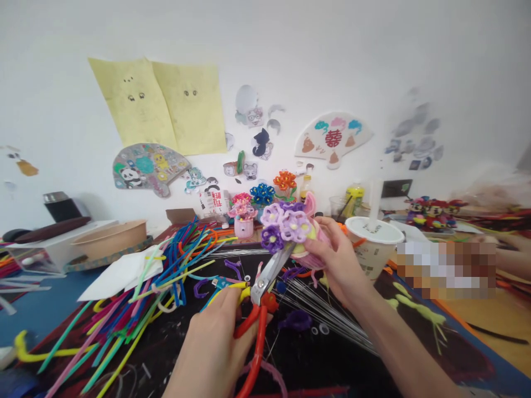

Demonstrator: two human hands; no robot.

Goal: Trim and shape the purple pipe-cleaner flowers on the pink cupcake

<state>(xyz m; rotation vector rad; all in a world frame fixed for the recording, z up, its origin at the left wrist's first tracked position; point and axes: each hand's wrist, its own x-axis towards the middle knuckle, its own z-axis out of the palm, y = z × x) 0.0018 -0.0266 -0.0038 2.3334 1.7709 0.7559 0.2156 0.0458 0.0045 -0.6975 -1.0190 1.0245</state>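
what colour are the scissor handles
The scissor handles are bright orange-red; they show best in the head view.

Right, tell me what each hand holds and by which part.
The left hand holds the scissors by the red handles. The right hand holds the flower ornament by the pink part beside its purple flowers.

Red-handled scissors (pixel 260 283) slant up, blade tips at fuzzy purple and lilac flowers (pixel 292 225).
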